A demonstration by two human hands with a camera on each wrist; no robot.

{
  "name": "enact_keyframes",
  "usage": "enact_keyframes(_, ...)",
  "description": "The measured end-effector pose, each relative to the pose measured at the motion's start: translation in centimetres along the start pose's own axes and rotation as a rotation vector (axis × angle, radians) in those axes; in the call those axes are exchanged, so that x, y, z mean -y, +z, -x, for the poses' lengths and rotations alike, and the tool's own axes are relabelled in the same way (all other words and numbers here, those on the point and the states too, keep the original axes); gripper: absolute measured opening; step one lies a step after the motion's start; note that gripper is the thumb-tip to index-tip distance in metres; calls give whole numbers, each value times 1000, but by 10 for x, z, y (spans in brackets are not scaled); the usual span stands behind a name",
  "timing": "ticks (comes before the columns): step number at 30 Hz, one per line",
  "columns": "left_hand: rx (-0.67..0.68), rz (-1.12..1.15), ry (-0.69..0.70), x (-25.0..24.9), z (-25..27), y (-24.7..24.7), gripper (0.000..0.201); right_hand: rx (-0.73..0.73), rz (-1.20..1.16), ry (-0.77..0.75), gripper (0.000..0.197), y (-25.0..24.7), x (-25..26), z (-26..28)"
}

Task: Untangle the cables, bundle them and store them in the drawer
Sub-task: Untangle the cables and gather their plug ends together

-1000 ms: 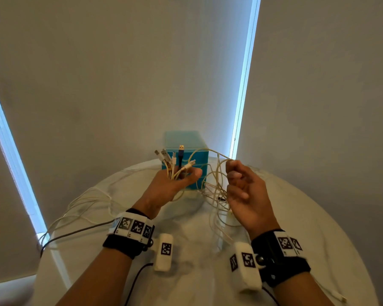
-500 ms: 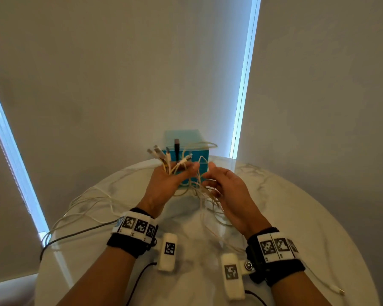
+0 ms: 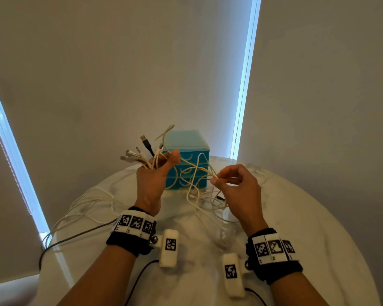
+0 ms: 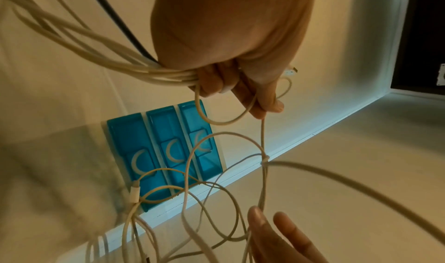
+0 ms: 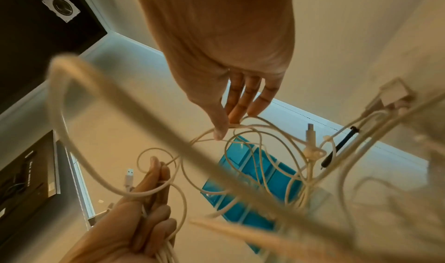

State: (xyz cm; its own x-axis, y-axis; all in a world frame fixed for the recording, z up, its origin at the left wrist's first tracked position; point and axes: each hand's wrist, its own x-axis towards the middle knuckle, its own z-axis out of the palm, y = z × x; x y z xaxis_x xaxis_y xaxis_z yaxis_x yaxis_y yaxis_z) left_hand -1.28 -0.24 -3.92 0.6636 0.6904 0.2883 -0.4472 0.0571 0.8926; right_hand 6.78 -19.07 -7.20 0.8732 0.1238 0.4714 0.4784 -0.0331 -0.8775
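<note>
**Cream cables half sorted, one strand pinched loose**

Head view: at centre frame the left hand (image 3: pixel 152 180) is fisted round a sheaf of cables (image 3: pixel 197 184), plug ends (image 3: pixel 139 151) fanning up above the thumb. Right of centre, the right hand (image 3: pixel 237 188) pinches a strand between thumb and forefinger, the other fingers loosely curled. The blue drawer unit (image 3: pixel 187 151) stands behind both hands on the marble table (image 3: pixel 318 217), all drawers closed. To do this step well, I would draw the pinched strand slowly away from the fist, keeping the fist firm so the gathered ends do not slip.

Left wrist view: the left hand's fingers (image 4: pixel 216 84) curl round the sheaf at upper centre; loops hang below, crossing at what may be a knot (image 4: pixel 265 159), though blur makes that uncertain.

Right wrist view: the thumb tip (image 5: pixel 220 132) presses a strand mid-frame.
</note>
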Motion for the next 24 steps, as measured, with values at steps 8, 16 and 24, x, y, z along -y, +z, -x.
enact_keyframes(8, 176, -99, -56, 1, 7, 5, 24, 374, 62, -182, 36, 15, 15, 9)
enact_keyframes(16, -131, 77, 21, 6, -17, -11, 23, 145, 428, -17, 33, -4, -22, -9)
enact_keyframes(24, -133, 106, 66, 4, -15, -9, 35, 366, 259, -58, 26, 4, 3, 3)
